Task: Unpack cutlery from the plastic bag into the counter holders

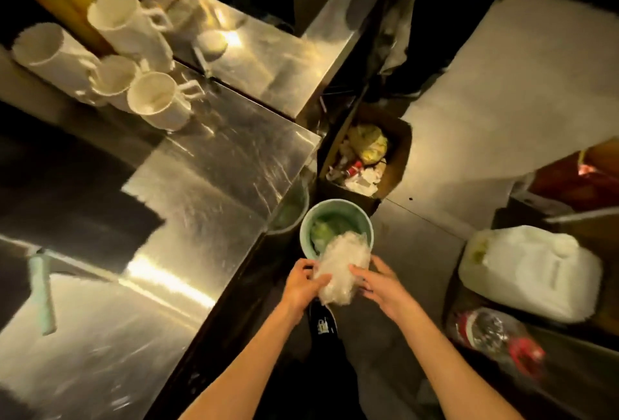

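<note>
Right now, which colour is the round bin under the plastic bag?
Pale green bin, seen in the head view, its only view.

Commercial kitchen: steel counters (pixel 214 165), stacked white mugs (pixel 134 61), waste bins (pixel 335 218).

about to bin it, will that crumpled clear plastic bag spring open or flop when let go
The plastic bag, scrunched between both hands, looks thin and floppy, so probably light. It may puff back open once released. Its glossy film could be slippery.
</note>
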`<action>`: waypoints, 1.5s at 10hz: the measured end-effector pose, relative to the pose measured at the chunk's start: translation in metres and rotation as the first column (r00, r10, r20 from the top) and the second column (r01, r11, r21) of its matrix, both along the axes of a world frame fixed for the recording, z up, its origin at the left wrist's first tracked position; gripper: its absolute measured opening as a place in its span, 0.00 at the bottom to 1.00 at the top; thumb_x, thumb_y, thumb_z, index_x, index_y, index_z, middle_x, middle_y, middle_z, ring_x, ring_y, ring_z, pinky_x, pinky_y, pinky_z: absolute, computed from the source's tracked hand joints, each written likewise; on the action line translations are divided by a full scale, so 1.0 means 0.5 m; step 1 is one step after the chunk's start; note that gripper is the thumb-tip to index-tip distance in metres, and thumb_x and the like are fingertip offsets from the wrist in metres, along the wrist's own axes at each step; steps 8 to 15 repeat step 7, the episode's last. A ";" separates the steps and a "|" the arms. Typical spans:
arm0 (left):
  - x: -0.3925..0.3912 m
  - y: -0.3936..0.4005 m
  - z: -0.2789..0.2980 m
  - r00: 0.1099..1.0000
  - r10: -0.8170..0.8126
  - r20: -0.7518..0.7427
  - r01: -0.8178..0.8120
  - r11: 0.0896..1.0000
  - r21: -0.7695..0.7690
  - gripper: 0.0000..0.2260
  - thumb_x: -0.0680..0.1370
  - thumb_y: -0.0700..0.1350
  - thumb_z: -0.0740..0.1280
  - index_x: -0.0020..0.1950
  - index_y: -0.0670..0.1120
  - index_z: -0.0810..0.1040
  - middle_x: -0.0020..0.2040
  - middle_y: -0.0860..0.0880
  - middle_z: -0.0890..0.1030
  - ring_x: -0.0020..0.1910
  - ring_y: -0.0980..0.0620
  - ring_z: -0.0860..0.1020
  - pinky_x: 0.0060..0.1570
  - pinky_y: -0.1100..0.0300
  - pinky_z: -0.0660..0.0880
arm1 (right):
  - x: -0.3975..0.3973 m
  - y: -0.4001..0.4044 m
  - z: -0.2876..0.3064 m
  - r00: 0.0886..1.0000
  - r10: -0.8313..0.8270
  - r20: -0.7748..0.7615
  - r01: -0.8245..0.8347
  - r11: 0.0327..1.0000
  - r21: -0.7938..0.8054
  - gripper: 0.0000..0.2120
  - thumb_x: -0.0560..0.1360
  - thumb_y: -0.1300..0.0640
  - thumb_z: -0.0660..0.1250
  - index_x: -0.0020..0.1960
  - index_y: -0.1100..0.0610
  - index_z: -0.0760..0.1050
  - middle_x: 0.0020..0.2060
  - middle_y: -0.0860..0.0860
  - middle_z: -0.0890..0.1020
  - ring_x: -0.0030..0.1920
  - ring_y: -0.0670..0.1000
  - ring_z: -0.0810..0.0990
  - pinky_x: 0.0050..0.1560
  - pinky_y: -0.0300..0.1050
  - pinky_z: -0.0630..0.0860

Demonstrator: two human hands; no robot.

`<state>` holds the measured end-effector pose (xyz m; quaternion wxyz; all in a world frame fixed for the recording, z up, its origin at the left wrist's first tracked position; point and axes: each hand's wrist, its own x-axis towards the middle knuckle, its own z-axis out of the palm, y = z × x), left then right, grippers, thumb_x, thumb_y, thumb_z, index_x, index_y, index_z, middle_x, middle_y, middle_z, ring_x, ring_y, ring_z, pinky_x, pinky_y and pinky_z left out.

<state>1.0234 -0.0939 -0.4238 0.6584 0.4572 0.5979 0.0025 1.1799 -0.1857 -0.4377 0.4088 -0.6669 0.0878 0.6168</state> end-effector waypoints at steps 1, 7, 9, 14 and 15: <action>0.036 0.013 -0.080 0.995 -0.045 -0.085 0.050 0.997 0.056 0.16 0.75 0.36 0.73 0.58 0.43 0.70 0.41 0.47 0.79 0.36 0.54 0.78 0.30 0.68 0.74 | 0.021 0.025 -0.095 0.996 -0.040 0.074 0.043 0.998 -0.051 0.25 0.75 0.63 0.75 0.68 0.53 0.70 0.58 0.56 0.82 0.49 0.51 0.83 0.36 0.38 0.77; 0.071 0.085 -0.292 0.951 -0.228 -0.207 0.246 0.967 0.067 0.14 0.74 0.39 0.75 0.54 0.47 0.73 0.48 0.42 0.80 0.46 0.44 0.80 0.52 0.50 0.79 | 0.097 0.046 -0.350 0.957 0.017 0.289 0.065 0.960 -0.273 0.27 0.67 0.44 0.80 0.60 0.55 0.78 0.54 0.54 0.84 0.57 0.55 0.82 0.56 0.52 0.78; 0.071 0.085 -0.292 0.951 -0.228 -0.207 0.246 0.967 0.067 0.14 0.74 0.39 0.75 0.54 0.47 0.73 0.48 0.42 0.80 0.46 0.44 0.80 0.52 0.50 0.79 | 0.097 0.046 -0.350 0.957 0.017 0.289 0.065 0.960 -0.273 0.27 0.67 0.44 0.80 0.60 0.55 0.78 0.54 0.54 0.84 0.57 0.55 0.82 0.56 0.52 0.78; 0.071 0.085 -0.292 0.951 -0.228 -0.207 0.246 0.967 0.067 0.14 0.74 0.39 0.75 0.54 0.47 0.73 0.48 0.42 0.80 0.46 0.44 0.80 0.52 0.50 0.79 | 0.097 0.046 -0.350 0.957 0.017 0.289 0.065 0.960 -0.273 0.27 0.67 0.44 0.80 0.60 0.55 0.78 0.54 0.54 0.84 0.57 0.55 0.82 0.56 0.52 0.78; 0.071 0.085 -0.292 0.951 -0.228 -0.207 0.246 0.967 0.067 0.14 0.74 0.39 0.75 0.54 0.47 0.73 0.48 0.42 0.80 0.46 0.44 0.80 0.52 0.50 0.79 | 0.097 0.046 -0.350 0.957 0.017 0.289 0.065 0.960 -0.273 0.27 0.67 0.44 0.80 0.60 0.55 0.78 0.54 0.54 0.84 0.57 0.55 0.82 0.56 0.52 0.78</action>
